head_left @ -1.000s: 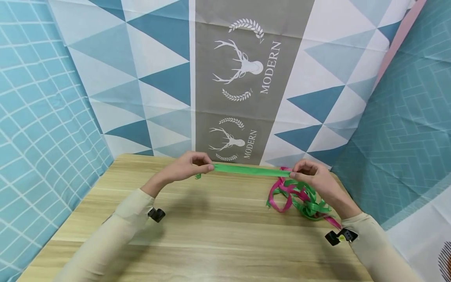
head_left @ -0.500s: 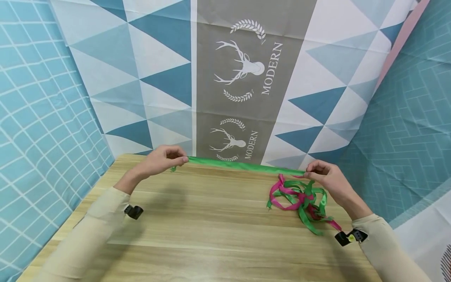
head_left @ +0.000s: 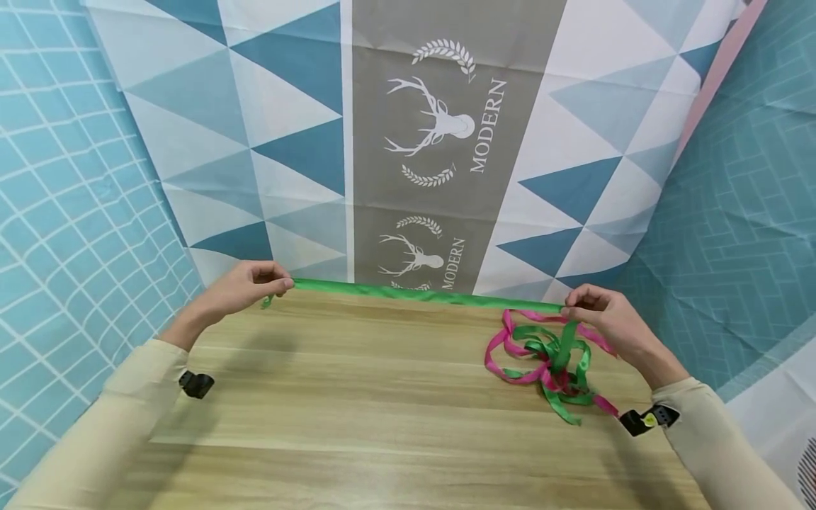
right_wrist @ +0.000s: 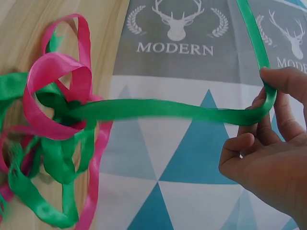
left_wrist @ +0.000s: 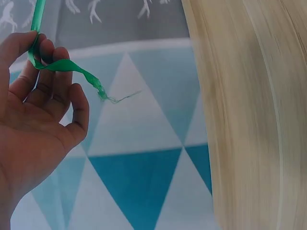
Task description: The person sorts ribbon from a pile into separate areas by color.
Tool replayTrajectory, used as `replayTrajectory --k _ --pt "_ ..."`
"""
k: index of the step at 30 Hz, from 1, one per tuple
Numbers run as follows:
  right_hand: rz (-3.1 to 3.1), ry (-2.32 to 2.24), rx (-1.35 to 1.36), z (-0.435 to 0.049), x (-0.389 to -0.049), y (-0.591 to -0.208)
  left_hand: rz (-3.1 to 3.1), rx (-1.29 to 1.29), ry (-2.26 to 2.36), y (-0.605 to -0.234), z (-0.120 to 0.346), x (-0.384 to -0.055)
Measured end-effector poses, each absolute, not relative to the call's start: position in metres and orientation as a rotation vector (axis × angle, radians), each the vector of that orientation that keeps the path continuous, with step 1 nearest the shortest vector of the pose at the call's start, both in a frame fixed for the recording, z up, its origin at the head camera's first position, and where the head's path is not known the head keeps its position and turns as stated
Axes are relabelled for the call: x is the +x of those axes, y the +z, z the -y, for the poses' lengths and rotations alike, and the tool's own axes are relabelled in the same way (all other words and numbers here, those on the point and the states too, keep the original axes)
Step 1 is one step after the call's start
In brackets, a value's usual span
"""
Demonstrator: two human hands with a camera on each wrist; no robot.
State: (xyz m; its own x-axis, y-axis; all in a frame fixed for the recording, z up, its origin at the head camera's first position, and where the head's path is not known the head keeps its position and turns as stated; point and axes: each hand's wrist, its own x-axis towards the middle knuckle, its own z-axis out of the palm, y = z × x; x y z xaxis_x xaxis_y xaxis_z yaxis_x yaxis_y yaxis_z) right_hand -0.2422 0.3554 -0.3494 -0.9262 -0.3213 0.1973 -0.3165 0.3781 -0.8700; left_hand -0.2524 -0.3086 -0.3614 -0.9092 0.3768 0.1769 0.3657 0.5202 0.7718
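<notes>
A green ribbon (head_left: pixel 421 294) is stretched nearly straight between the two hands above the table's far edge. The left hand (head_left: pixel 251 285) pinches it near one end, between thumb and fingertips. Past that pinch a short tail (left_wrist: pixel 84 73) with a frayed tip crosses the fingers in the left wrist view. The right hand (head_left: pixel 605 319) pinches the ribbon further along. From there the green ribbon (right_wrist: pixel 163 109) runs down into a loose heap of green and pink loops. A pink ribbon (head_left: pixel 494 354) winds through the heap, which lies on the table below the right hand.
The wooden table (head_left: pixel 357 425) carries the heap on its right side. A patterned cloth with deer heads (head_left: pixel 446 124) hangs behind it. A blue checked cloth (head_left: pixel 70 248) stands at the left, a teal cloth (head_left: pixel 733 248) at the right. Each wrist wears a small black camera (head_left: pixel 196 384).
The left hand has moved left, and the right hand a little right. The stretch of green ribbon between them has grown much longer, with green ribbon rising out of the heap.
</notes>
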Motion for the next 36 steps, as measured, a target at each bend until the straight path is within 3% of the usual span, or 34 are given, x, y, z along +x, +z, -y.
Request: replayTrajectory --k 12,26,36 --pt "-2.755 -1.445 -0.547 -0.372 -0.259 -0.347 -2.841 0.478 1.248 -0.363 0.352 -0.273" --pt "-3.38 -0.344 -0.869 -0.353 -0.302 -0.373 -2.916 0.396 1.204 -0.366 0.369 -0.262" --pt "-3.218 -0.694 -0.558 -0.389 -0.313 -0.371 -2.926 0.268 1.176 -0.379 0.394 -0.28"
